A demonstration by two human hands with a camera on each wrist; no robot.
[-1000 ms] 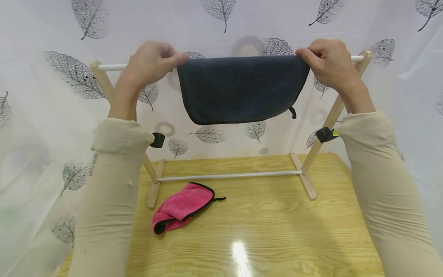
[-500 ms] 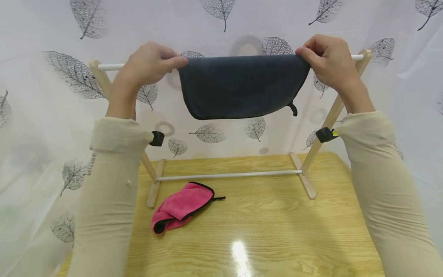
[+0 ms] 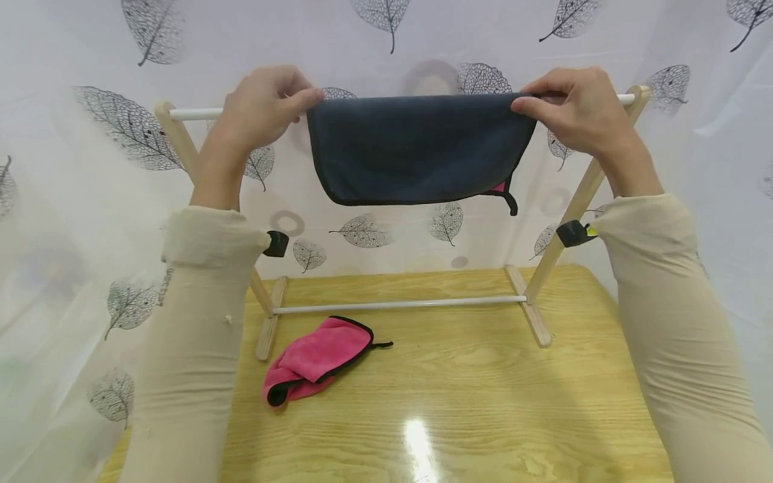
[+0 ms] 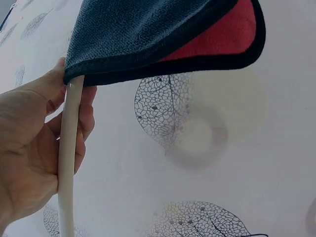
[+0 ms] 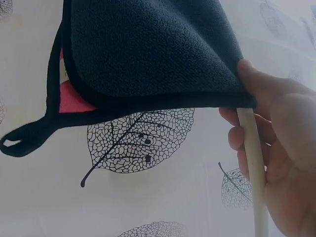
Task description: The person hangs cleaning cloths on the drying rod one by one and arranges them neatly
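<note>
A dark blue-grey towel (image 3: 419, 151) with black edging hangs folded over the white top rod (image 4: 70, 148) of a rack. Its pink inner side (image 5: 74, 98) shows at the lower corner, beside a black hanging loop (image 5: 27, 140). My left hand (image 3: 262, 107) pinches the towel's left end against the rod, thumb in front and fingers behind. At the opposite end, my right hand (image 3: 576, 111) pinches the towel and rod the same way. A second towel, pink with black edging (image 3: 323, 359), lies crumpled on the table below.
The wooden rack has slanted side posts (image 3: 580, 201), flat feet (image 3: 528, 308) and a white lower rod (image 3: 398, 306). It stands on a wood-grain table (image 3: 483, 402). Behind hangs a whitish curtain (image 3: 374, 248) with leaf prints.
The towel's front lower edge has risen slightly, and a pink patch now shows at its right corner. My right thumb has shifted slightly left. The pink towel has stayed put.
</note>
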